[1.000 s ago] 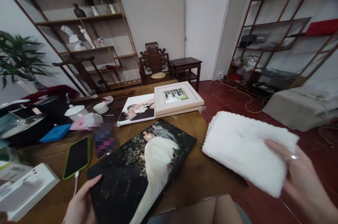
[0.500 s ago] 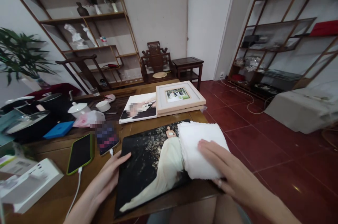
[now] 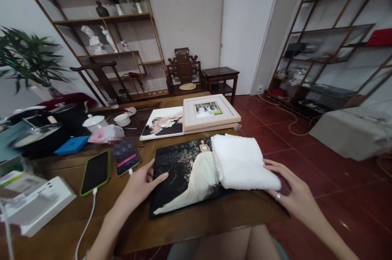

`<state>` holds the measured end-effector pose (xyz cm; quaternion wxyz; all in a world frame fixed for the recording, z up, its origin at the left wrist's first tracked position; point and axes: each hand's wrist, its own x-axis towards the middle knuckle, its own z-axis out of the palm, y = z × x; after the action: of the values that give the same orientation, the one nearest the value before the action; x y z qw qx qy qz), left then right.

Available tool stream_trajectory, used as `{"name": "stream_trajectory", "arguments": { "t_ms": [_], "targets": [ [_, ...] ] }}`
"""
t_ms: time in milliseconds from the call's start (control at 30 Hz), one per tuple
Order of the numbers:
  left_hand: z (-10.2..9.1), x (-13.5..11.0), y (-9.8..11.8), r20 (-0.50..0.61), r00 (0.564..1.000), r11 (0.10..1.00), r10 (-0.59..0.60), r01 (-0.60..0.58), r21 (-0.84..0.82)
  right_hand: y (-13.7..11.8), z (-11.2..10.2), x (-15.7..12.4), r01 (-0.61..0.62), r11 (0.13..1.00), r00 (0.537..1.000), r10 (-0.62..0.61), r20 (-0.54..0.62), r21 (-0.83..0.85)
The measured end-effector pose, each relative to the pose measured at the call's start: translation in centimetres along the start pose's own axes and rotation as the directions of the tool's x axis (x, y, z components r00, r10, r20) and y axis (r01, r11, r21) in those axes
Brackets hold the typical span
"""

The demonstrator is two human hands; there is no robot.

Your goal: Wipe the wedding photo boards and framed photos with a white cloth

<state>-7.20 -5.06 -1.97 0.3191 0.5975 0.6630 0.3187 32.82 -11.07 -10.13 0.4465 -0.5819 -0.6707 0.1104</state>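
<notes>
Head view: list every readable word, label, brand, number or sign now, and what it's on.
None can be read.
Lit phone: screen obscured, no words legible.
Label box: print too small and blurred.
White box: small dark marks, illegible.
Blue box: faint mark, too blurred.
Shelf packet: too small to tell.
Dark photo, cloth: no lettering visible.

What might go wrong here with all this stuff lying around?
The white cloth covers part of the dark photo print near the table's right edge; it might slip off. The white cable to the green-cased phone runs beside the left hand's forearm; a snag could tug the phone.
</notes>
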Motion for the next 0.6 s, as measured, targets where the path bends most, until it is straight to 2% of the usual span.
{"name": "stream_trajectory", "arguments": {
  "t_ms": [100,200,267,333,433,500,600],
  "targets": [
    [0.2,-0.3,0.1,-0.020,0.998,0.978,0.060,-0.055,0.199,1.2,0.5,0.4,-0.146,0.978,0.989,0.144,0.022,0.148],
    [0.9,-0.8,-0.2,-0.107,0.994,0.977,0.022,0.001,0.213,2.0,0.9,0.4,-0.236,0.947,0.972,0.230,0.052,0.219],
    [1.6,-1.2,-0.5,-0.159,0.987,0.981,0.015,0.017,0.194,2.2,1.1,0.4,-0.226,0.943,0.974,0.224,0.033,0.246],
    [2.5,-1.8,-0.9,-0.196,0.980,0.986,0.026,0.007,0.164,2.0,0.9,0.5,-0.138,0.960,0.989,0.145,-0.009,0.245],
    [3.6,-2.8,-1.5,-0.217,0.974,0.990,0.059,-0.028,0.141,1.1,0.4,0.6,0.066,0.984,0.997,-0.057,-0.059,0.165],
    [4.3,-3.4,-1.8,-0.229,0.967,0.986,0.109,-0.076,0.148,0.0,0.1,0.7,0.203,0.977,0.979,-0.203,-0.018,0.068],
    [4.7,-3.9,-2.1,-0.236,0.954,0.971,0.182,-0.137,0.196,-2.0,-0.1,1.1,0.375,0.922,0.924,-0.365,0.115,-0.092]
  ]
}}
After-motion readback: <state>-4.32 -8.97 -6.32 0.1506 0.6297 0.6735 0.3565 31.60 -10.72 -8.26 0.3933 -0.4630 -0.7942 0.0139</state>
